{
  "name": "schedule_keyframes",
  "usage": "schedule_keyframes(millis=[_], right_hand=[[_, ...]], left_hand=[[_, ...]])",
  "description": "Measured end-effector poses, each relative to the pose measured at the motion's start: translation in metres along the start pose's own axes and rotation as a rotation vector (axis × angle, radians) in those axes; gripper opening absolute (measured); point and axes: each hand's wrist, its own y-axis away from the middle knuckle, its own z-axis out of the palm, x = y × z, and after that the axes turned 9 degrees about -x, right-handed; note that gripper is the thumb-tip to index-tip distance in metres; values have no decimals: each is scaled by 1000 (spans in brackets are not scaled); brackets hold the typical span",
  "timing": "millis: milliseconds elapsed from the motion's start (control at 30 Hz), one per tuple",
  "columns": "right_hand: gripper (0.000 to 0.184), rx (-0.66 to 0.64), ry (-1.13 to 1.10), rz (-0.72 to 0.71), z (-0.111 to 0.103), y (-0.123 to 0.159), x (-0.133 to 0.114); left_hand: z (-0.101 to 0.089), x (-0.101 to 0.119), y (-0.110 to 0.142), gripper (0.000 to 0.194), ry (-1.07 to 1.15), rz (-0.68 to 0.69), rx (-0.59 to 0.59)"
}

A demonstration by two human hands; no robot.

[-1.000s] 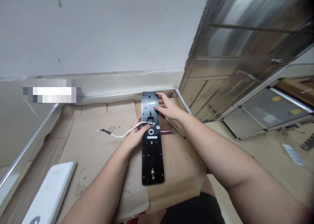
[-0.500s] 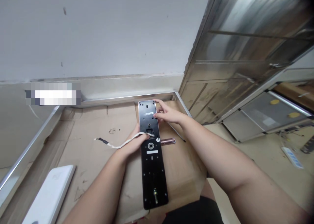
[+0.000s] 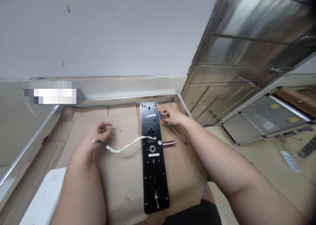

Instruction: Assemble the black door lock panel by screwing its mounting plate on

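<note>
A long black lock panel [image 3: 153, 172] lies back side up on the cardboard, with screw holes, a square spindle socket and a small brass-coloured post near its lower end. From its middle a white cable [image 3: 128, 144] runs left to a black-sleeved end below my left hand. My left hand [image 3: 100, 133], slightly blurred, hovers over the cardboard by some tiny dark parts, its finger and thumb apart. Beside the panel's upper right edge, my right hand [image 3: 172, 116] has its fingers around the purple handle of a screwdriver [image 3: 176, 132], whose shaft points down to the right.
A pinkish metallic cylinder [image 3: 170, 143] pokes out at the panel's right edge. At lower left lies a white panel [image 3: 43, 195], partly behind my left forearm. The cardboard [image 3: 123, 185] sits within a metal-framed table edge [image 3: 128, 98] against the wall. A power strip [image 3: 290, 161] lies on the floor.
Both hands have let go of the lock panel, which now rests on the cardboard. My left hand has moved left towards the small parts. My right hand has shifted right onto the screwdriver.
</note>
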Motion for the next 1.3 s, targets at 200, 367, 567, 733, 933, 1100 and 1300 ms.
schedule_keyframes(millis=[200, 367, 567, 733, 933, 1100, 1300], right_hand=[[57, -30, 119, 24, 5, -1, -6], [42, -20, 182, 26, 11, -3, -12], [25, 23, 201, 47, 14, 0, -21], [23, 115, 110, 30, -6, 9, -25], [63, 384, -361, -97, -44, 53, -19], [94, 574, -940, -416, -50, 81, -34], [89, 670, -790, -487, -36, 90, -60]], left_hand=[[-7, -25, -13, 43, -249, -33, -17], [3, -19, -15, 39, -314, 17, -81], [6, -19, -23, 29, -379, -42, -9], [10, -6, -19, 29, -241, -26, 100], [44, 40, 7, 28, 387, 355, -36], [80, 62, 29, 23, 607, 483, -125], [99, 64, 33, 24, 757, 445, -153]])
